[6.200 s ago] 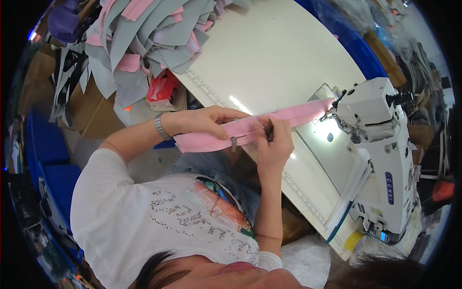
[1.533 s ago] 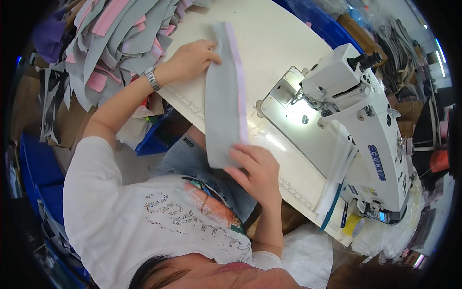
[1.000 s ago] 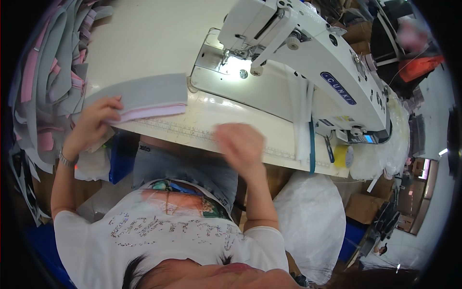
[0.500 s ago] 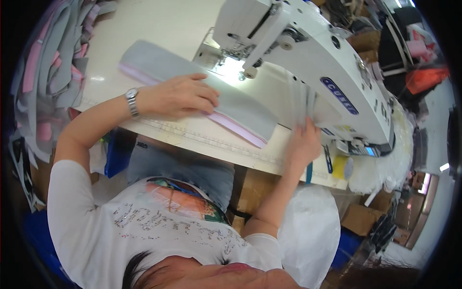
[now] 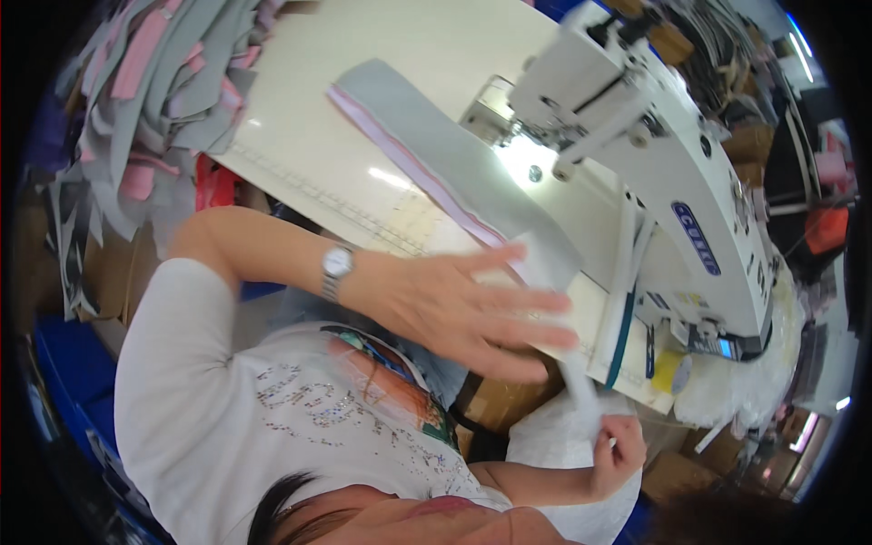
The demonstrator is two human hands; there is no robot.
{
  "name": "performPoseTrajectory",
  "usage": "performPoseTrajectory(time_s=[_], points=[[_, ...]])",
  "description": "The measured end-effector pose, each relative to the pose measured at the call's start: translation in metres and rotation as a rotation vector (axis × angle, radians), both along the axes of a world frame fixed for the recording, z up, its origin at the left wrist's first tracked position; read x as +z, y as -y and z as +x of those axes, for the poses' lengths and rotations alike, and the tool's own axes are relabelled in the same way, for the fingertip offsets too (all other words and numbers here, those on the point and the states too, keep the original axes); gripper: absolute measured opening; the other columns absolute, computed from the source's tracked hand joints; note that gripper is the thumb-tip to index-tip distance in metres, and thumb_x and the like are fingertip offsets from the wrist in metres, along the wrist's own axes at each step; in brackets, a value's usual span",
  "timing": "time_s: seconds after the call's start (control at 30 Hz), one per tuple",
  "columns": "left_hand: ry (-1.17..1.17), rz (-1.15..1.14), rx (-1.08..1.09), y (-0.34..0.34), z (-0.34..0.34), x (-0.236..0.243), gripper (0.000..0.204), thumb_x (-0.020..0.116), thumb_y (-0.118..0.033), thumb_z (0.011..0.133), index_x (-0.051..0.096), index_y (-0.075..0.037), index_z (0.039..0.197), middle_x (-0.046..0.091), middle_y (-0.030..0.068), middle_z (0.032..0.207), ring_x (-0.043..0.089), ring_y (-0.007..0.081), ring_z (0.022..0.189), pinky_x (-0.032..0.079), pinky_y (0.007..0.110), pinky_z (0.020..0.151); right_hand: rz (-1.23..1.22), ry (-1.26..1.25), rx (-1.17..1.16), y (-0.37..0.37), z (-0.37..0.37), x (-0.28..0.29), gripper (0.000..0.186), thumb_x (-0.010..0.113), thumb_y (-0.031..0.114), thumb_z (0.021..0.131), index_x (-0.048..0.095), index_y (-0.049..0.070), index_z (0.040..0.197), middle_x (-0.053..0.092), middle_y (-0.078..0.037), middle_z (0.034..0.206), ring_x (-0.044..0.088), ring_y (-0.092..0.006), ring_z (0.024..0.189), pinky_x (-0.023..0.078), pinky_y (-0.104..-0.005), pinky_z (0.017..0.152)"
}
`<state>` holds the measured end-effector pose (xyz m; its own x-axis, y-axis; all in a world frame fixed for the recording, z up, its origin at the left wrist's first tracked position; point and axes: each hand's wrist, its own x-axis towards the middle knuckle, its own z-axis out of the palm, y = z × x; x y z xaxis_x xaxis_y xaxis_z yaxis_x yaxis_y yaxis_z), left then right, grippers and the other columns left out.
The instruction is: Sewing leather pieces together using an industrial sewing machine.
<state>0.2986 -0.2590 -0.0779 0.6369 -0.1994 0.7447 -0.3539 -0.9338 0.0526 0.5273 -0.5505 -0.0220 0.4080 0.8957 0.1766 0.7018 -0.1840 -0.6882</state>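
One long grey fabric strip with pink-lilac edging (image 5: pixel 459 163) lies flat beside the white sewing machine (image 5: pixel 668 159), table-supported (image 5: pixel 427 41). Left hand (image 5: pixel 445 300): fingers spread, contact unclear. Right hand (image 5: pixel 620 454): curled, apparently pinching a narrow white strip (image 5: pixel 581 386).

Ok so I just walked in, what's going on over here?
A person is handling fabric beside a white industrial sewing machine with its light on. A gray fabric strip edged in pink and lilac lies on the white table. The left hand, wearing a watch, is spread open by its near end. Lower right, the right hand appears closed on a blurred white strip. More gray and pink fabric pieces are heaped at left.
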Motion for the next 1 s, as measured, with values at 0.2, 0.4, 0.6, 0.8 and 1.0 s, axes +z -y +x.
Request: performPoseTrajectory(time_s=[0.2, 0.4, 0.6, 0.8, 1.0], points=[[-0.175, -0.048, 0.066, -0.010, -0.016, -0.006, 0.032, 0.063, -0.018, 0.086, 0.064, -0.022, 0.117, 0.063, 0.0031, 0.123, 0.061, 0.0185, 0.107, 0.040, 0.052, 0.103, 0.082, -0.188, 0.228, -0.077, -0.022, -0.017, 0.022, 0.059, -0.009, 0.068, 0.069, -0.005, 0.087, 0.064, -0.012, 0.077, 0.060, -0.0176, 0.070, 0.044, -0.0252, 0.060], [-0.227, 0.103, 0.406, -0.110, -0.052, -0.036, 0.032, 0.057, -0.015, 0.086, 0.066, -0.026, 0.114, 0.064, 0.0016, 0.117, 0.060, 0.0188, 0.103, 0.042, 0.046, 0.102, 0.125, 0.062, 0.160, -0.211, -0.061, -0.060, 0.013, 0.063, -0.003, 0.084, 0.070, 0.003, 0.094, 0.064, -0.010, 0.083, 0.060, -0.0231, 0.072, 0.047, -0.0287, 0.067], [-0.357, 0.007, 0.474, -0.136, -0.064, -0.055, 0.029, 0.058, -0.013, 0.086, 0.067, -0.022, 0.112, 0.063, 0.0030, 0.120, 0.058, 0.0216, 0.109, 0.039, 0.043, 0.104, 0.041, 0.138, 0.173, -0.253, -0.073, -0.094, 0.013, 0.064, 0.004, 0.085, 0.071, 0.007, 0.096, 0.065, -0.010, 0.086, 0.063, -0.0269, 0.075, 0.049, -0.0337, 0.068], [-0.411, -0.186, 0.229, -0.109, -0.024, -0.056, 0.031, 0.063, -0.016, 0.087, 0.063, -0.014, 0.118, 0.062, 0.0057, 0.121, 0.057, 0.0229, 0.112, 0.041, 0.044, 0.102, 0.017, 0.165, 0.121, -0.249, -0.074, -0.097, 0.015, 0.064, 0.006, 0.085, 0.071, 0.008, 0.098, 0.065, -0.010, 0.089, 0.063, -0.0277, 0.077, 0.049, -0.0362, 0.069], [-0.444, -0.234, 0.225, -0.131, -0.050, -0.061, 0.023, 0.063, -0.021, 0.089, 0.067, -0.012, 0.111, 0.064, 0.0047, 0.115, 0.059, 0.0216, 0.106, 0.043, 0.037, 0.095, 0.041, 0.309, 0.149, -0.227, -0.057, -0.088, 0.019, 0.069, 0.007, 0.080, 0.072, 0.009, 0.098, 0.068, -0.006, 0.095, 0.063, -0.0265, 0.086, 0.049, -0.0365, 0.078]])
